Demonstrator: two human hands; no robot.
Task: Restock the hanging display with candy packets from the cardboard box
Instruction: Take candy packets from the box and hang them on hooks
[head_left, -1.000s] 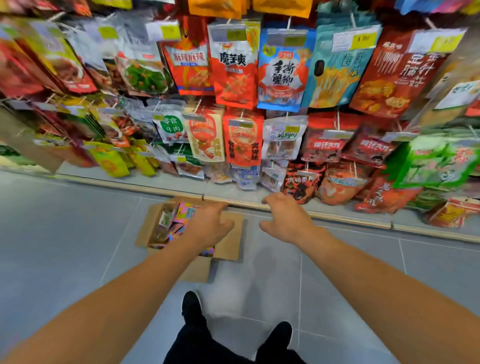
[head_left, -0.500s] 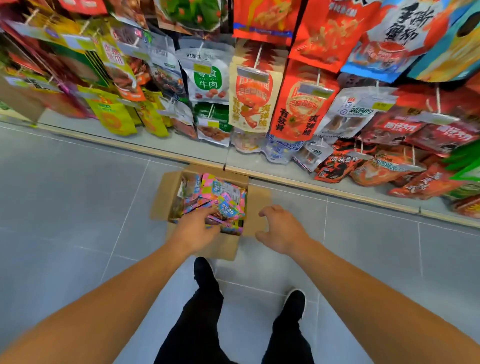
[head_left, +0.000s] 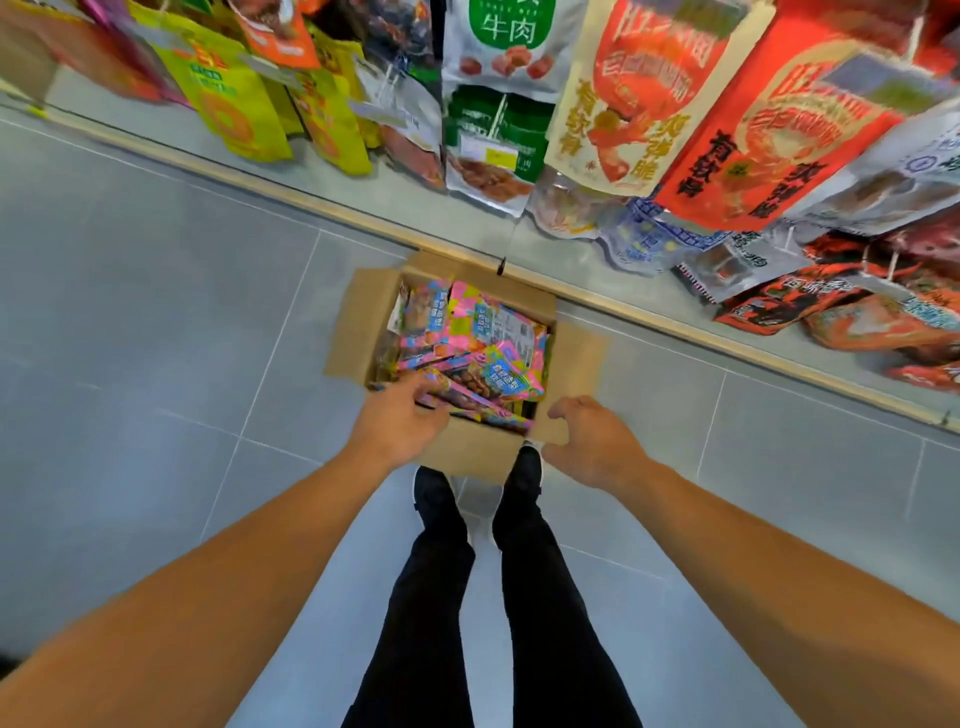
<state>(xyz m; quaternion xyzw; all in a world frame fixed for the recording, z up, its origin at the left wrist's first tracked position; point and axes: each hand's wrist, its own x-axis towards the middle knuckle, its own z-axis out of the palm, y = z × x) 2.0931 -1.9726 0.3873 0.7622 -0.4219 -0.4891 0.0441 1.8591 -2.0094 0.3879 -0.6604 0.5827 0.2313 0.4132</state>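
Observation:
An open cardboard box (head_left: 576, 358) stands on the grey tile floor against the foot of the display, full of pink, blue and yellow candy packets (head_left: 483, 343). My left hand (head_left: 400, 423) reaches into the box's near left corner. Its thumb lies over the packets and its fingers curl down among them, so any grip is hidden. My right hand (head_left: 592, 441) hovers over the box's near right corner with loosely curled fingers, holding nothing. The hanging display (head_left: 644, 104) of snack bags fills the top of the view.
My two legs in black trousers and shoes (head_left: 431, 493) stand right behind the box. A low shelf ledge (head_left: 332, 202) runs diagonally behind it, with snack bags hanging low over the box's far side. Open floor tiles (head_left: 156, 338) lie to the left.
The view has tilted down and closer to the box. My left hand has gone deeper into the packets; my right hand has come down from the display to the box's near right corner.

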